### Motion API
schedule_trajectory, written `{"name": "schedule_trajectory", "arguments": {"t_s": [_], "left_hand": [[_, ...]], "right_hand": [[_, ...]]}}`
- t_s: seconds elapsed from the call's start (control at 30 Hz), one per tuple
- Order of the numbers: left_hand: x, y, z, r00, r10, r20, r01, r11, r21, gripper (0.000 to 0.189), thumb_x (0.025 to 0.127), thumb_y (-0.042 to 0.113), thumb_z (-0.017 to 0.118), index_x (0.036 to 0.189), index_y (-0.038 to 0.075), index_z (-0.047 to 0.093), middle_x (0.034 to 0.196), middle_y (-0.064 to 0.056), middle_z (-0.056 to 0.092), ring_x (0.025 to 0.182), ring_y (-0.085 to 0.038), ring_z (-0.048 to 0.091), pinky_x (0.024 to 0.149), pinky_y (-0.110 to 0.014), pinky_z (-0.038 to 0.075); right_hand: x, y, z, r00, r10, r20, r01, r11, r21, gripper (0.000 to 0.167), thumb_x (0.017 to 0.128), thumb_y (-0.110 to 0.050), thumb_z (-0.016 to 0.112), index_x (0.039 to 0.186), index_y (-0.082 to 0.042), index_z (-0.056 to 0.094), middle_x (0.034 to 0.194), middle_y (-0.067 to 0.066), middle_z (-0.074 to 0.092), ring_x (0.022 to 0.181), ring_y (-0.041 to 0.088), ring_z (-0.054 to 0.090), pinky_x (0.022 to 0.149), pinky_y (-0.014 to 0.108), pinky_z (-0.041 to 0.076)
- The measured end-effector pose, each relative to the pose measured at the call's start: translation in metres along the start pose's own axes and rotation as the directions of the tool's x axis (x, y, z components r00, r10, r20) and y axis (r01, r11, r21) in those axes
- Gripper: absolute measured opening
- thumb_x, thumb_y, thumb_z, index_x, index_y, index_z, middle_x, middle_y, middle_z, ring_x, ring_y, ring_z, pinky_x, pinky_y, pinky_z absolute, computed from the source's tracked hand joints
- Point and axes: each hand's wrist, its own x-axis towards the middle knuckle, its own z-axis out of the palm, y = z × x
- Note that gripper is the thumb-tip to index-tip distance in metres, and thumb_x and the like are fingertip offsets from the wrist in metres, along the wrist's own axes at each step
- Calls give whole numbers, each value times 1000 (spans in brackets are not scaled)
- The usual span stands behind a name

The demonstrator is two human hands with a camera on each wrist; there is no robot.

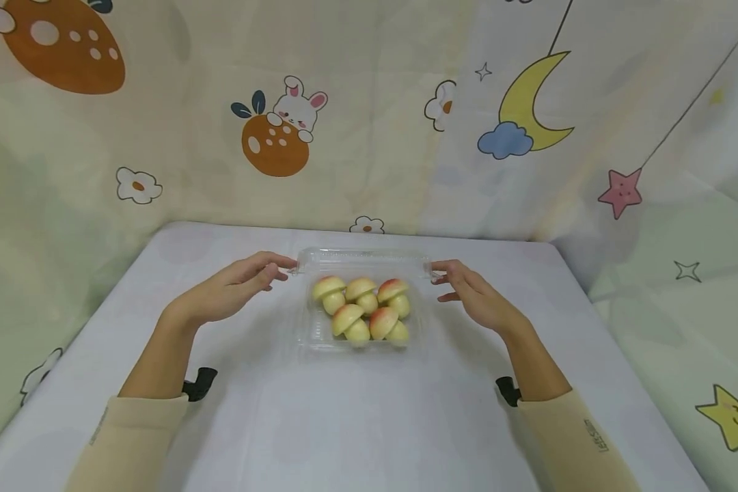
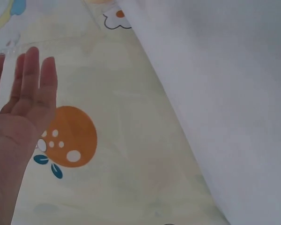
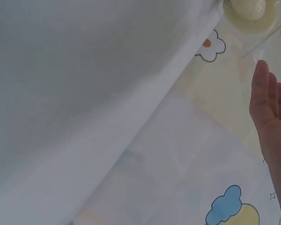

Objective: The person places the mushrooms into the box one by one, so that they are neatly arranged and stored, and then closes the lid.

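A clear plastic clamshell box [image 1: 305, 333] sits mid-table, its lid [image 1: 364, 257] raised along the far side. Inside lie several pale yellow mushroom-shaped pieces [image 1: 361, 289] with red-tinged caps. My left hand [image 1: 230, 285] reaches the lid's left end with fingers extended; they appear to touch its edge. At the opposite end, the fingertips of my right hand [image 1: 472, 294] meet the lid's right edge, also fairly straight. The left wrist view has the left hand [image 2: 25, 103] at its left border. In the right wrist view, part of the box shows above the right hand [image 3: 270, 108].
A white cloth-covered table [image 1: 357, 424] spreads around the box. Behind and beside it hangs a printed curtain [image 1: 369, 137] with cartoon fruit, rabbits, a moon and stars. Black straps [image 1: 200, 384] sit at both wrists, by the beige sleeves [image 1: 137, 437].
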Motion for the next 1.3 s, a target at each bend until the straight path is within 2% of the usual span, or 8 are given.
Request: {"name": "schedule_trajectory", "arguments": {"t_s": [0.17, 0.37, 0.57, 0.7, 0.9, 1.0, 1.13, 1.3], "left_hand": [[-4, -10, 5, 998, 9, 65, -11, 999, 38, 37, 107, 33, 57, 141, 20, 57, 141, -1, 61, 126, -20, 58, 103, -34, 50], [-3, -17, 13, 990, -23, 142, 13, 998, 69, 37, 106, 36, 57, 139, 18, 59, 134, -3, 65, 122, -19, 60, 101, -37, 50], [-3, -23, 22, 985, -31, 168, 20, 998, 66, 39, 106, 35, 58, 139, 14, 59, 134, -6, 65, 121, -16, 62, 107, -40, 48], [-4, -23, 30, 988, -44, 150, 24, 991, 135, 40, 104, 38, 61, 136, 14, 60, 126, -1, 68, 115, -14, 63, 104, -40, 51], [-7, -17, 46, 990, -94, 109, 70, 976, 207, 48, 100, 44, 66, 134, 12, 52, 107, 4, 69, 102, -12, 67, 91, -39, 55], [-9, -15, 56, 985, -135, 107, 115, 978, 174, 56, 99, 44, 67, 136, 10, 43, 102, 2, 71, 95, -14, 69, 85, -37, 53], [-9, -13, 67, 979, -179, 95, 172, 982, 79, 64, 99, 37, 68, 140, 5, 32, 93, -4, 74, 86, -19, 69, 78, -35, 50], [-7, -14, 78, 978, -206, 32, 206, 978, 6, 67, 98, 29, 68, 143, 4, 26, 90, -7, 72, 83, -21, 66, 77, -33, 50]], "right_hand": [[-9, 7, 5, 999, 36, 41, -37, 999, 4, 49, 114, -38, 31, 150, -9, 45, 153, 16, 44, 133, 40, 48, 102, 52, 53], [-20, 9, 8, 991, 54, 119, -46, 996, -73, 43, 112, -33, 44, 149, -12, 47, 153, 13, 46, 128, 42, 55, 98, 46, 55], [-29, 4, 9, 983, 120, 136, -88, 971, -222, 50, 107, -43, 54, 150, -18, 48, 146, 3, 56, 121, 25, 62, 101, 49, 50], [-33, -1, 15, 973, 176, 151, -132, 956, -263, 55, 105, -46, 56, 149, -14, 47, 135, 2, 64, 117, 18, 64, 103, 47, 50], [-35, -9, 27, 947, 264, 185, -221, 949, -224, 44, 103, -42, 60, 130, -7, 61, 109, 6, 73, 97, 22, 72, 86, 38, 57], [-34, -8, 36, 930, 294, 221, -259, 950, -174, 38, 103, -40, 60, 112, -4, 69, 101, 9, 75, 89, 25, 73, 79, 37, 60], [-34, -6, 45, 915, 319, 249, -294, 947, -133, 43, 104, -41, 59, 93, 0, 70, 91, 12, 75, 80, 27, 72, 70, 38, 61], [-34, -6, 49, 910, 340, 237, -341, 939, -38, 41, 104, -34, 61, 89, 4, 67, 87, 17, 74, 74, 29, 71, 64, 35, 60]]}}
